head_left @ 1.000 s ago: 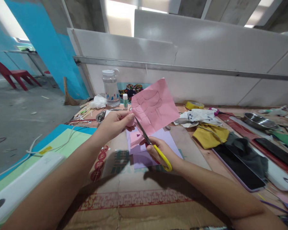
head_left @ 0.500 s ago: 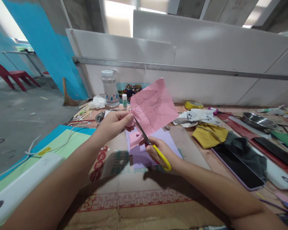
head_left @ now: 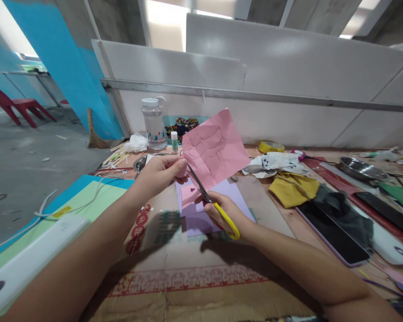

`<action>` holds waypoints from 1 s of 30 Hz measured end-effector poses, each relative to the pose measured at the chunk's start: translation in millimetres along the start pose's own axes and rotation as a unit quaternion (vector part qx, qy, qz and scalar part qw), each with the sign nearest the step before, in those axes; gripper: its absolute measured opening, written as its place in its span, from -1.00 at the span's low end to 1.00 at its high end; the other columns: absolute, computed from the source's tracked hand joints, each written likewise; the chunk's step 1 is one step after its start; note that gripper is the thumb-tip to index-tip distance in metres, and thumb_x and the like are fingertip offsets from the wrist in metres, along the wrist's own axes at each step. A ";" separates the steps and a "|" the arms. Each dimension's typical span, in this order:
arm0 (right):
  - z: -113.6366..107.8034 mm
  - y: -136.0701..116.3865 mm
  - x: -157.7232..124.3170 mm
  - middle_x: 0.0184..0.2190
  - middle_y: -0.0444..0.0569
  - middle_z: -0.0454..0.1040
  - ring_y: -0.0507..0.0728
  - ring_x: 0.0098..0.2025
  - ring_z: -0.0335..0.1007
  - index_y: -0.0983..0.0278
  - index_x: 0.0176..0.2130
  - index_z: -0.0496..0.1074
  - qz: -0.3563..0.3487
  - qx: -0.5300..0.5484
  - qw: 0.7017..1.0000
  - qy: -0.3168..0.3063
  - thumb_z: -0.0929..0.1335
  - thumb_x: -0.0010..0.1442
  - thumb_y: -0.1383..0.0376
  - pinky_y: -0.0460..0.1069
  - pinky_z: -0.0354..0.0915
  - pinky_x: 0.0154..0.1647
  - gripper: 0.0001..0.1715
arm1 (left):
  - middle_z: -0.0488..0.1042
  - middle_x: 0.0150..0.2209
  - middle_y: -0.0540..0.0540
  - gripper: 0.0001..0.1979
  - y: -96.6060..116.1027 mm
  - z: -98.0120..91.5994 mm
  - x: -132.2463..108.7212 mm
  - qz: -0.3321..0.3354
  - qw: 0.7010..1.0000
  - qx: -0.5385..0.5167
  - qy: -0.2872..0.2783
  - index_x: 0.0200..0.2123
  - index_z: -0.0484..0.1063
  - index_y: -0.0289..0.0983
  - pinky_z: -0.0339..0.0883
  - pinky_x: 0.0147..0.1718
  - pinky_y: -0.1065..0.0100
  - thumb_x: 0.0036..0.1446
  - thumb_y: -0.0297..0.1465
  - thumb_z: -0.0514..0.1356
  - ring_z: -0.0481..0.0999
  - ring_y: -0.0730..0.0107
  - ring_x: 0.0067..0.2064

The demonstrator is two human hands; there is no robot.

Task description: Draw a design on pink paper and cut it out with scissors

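Observation:
A pink sheet of paper with a pencil-drawn outline is held up above the work surface. My left hand pinches its left edge between thumb and fingers. My right hand is wrapped round the yellow handles of a pair of scissors. Their blades slant up and left along the lower left part of the pink sheet, with the tips close to my left thumb. Beneath lie purple paper and a smaller pink piece, partly hidden by my hands.
A cardboard sheet covers the table in front of me. Behind stand a water bottle and a glue stick. To the right lie yellow cloth, a phone and a metal bowl. A white power strip lies left.
Both hands, the scissors and the pink sheet stay almost in place. The sheet's upper part has shifted very slightly.

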State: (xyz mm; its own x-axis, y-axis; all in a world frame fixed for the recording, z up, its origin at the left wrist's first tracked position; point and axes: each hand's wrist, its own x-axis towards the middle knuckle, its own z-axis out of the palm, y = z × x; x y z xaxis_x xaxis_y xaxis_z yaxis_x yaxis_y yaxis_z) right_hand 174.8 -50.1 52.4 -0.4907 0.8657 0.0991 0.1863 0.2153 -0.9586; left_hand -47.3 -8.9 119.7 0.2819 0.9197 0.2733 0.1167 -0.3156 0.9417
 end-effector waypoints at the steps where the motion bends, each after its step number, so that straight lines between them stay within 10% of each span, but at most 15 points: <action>1: 0.0 0.1 -0.1 -0.56 -0.24 0.13 -0.01 -0.53 0.01 0.33 -0.14 0.45 0.001 0.002 1.000 0.001 0.34 0.14 -0.37 -0.08 0.00 -0.52 -0.16 | 0.39 -0.54 0.04 -0.55 0.2 0.0 0.0 -0.001 1.000 0.000 0.000 -0.53 0.39 -0.27 0.49 -0.42 0.45 0.19 -0.05 0.31 0.55 0.44 -0.44; 30: -0.3 -0.6 -0.1 -0.56 -0.25 0.10 -0.02 -0.53 -0.02 0.36 -0.05 0.47 0.001 0.024 1.000 -0.009 0.35 0.14 -0.37 -0.10 -0.01 -0.53 -0.11 | 0.42 -0.52 0.01 -0.55 4.9 0.9 -2.7 -0.016 1.000 0.012 0.021 -0.53 0.40 -0.27 0.49 -0.43 0.43 0.17 -0.02 0.30 0.56 0.39 -0.42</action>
State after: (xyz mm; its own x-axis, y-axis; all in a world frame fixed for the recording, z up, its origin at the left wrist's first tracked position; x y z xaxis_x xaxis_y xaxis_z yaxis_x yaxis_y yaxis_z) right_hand 175.0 -50.2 53.1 -0.5049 0.8582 0.0925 0.1473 0.1913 -0.9704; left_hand -46.7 -13.1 123.4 0.2377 0.9382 0.2514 0.1485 -0.2909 0.9452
